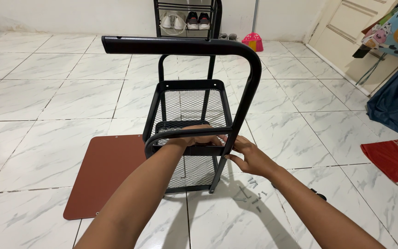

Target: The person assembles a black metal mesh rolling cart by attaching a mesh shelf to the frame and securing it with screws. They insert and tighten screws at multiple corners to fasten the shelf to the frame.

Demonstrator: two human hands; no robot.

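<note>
head view: a black metal rack (187,106) with mesh shelves stands on the tiled floor (38,92), just ahead of the person. the left hand (194,137) reaches through the curved frame tube (185,133), fingers curled around the shelf edge. the right hand (249,157) rests beside the upright, fingers pressed together and slightly bent. steadying the frame with one hand while the other lines up the joint looks wise. loose screws (252,191) lie near the right wrist; a brown board (104,177) lies left, a red bag (392,159) right.
</note>
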